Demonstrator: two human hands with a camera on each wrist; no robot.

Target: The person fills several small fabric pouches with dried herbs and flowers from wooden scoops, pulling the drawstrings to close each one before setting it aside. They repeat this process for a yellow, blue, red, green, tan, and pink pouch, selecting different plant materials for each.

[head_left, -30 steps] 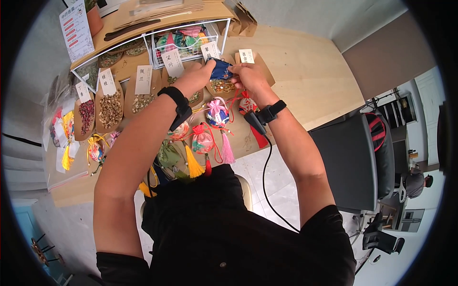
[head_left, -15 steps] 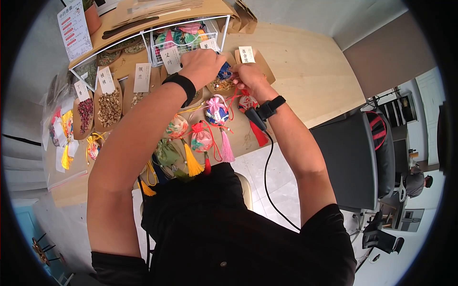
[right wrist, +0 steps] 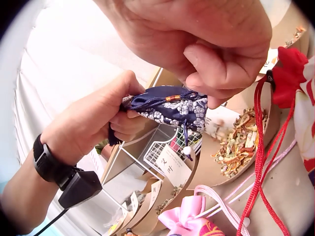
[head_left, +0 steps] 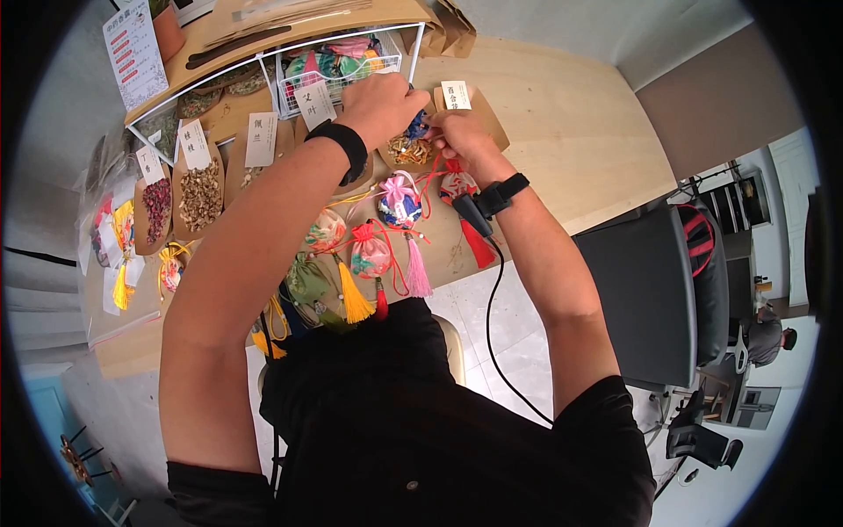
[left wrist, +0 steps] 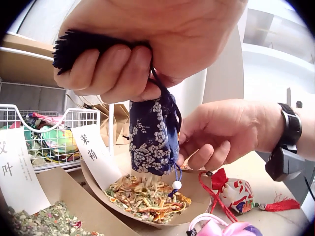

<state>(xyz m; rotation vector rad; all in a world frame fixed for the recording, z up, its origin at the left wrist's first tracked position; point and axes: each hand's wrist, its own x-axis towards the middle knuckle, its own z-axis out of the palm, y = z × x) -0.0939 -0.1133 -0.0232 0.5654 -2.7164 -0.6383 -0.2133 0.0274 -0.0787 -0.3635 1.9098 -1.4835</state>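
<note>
A navy drawstring pouch with white blossoms hangs steeply over a brown card tray of dried plant strips. My left hand grips its upper end from above, a dark tassel jutting out between the curled fingers. At the pouch's lower side, my right hand pinches the cloth, its other fingers loosely curled. A small white bead dangles on a blue cord from the lower end. In the head view, the left hand hides much of the pouch.
Labelled trays of dried herbs, one with brown pieces, line the table. Nearer lie tasselled sachets, including a pink-topped one and a red one. Behind stand a white wire basket of colourful cloth pouches and a wooden shelf.
The left hand has risen and turned over above the pouch, tipping it from roughly level between both hands to steeply hanging. The right hand has barely moved.
</note>
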